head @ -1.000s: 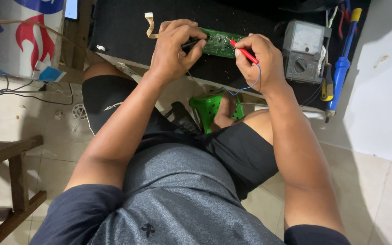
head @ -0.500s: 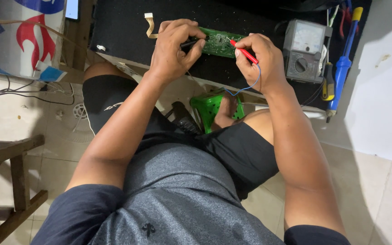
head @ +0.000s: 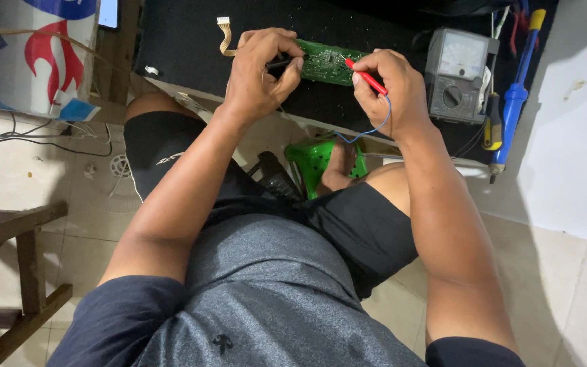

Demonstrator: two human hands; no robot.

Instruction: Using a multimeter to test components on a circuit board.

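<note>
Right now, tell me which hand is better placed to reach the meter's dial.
Right. The right hand with the red probe sits beside the grey meter; the left hand is farther, across the green board.

A small home repair corner for electronics is suggested. A black mat [head: 191, 41] is laid over a low bench at the top of the frame, and an analogue multimeter [head: 458, 75] and a blue-handled screwdriver [head: 514, 95] are kept at the upper right. Pale floor tiles [head: 565, 285], loose cables [head: 49, 139] and a wooden frame [head: 15, 272] are seen at the left.
</note>
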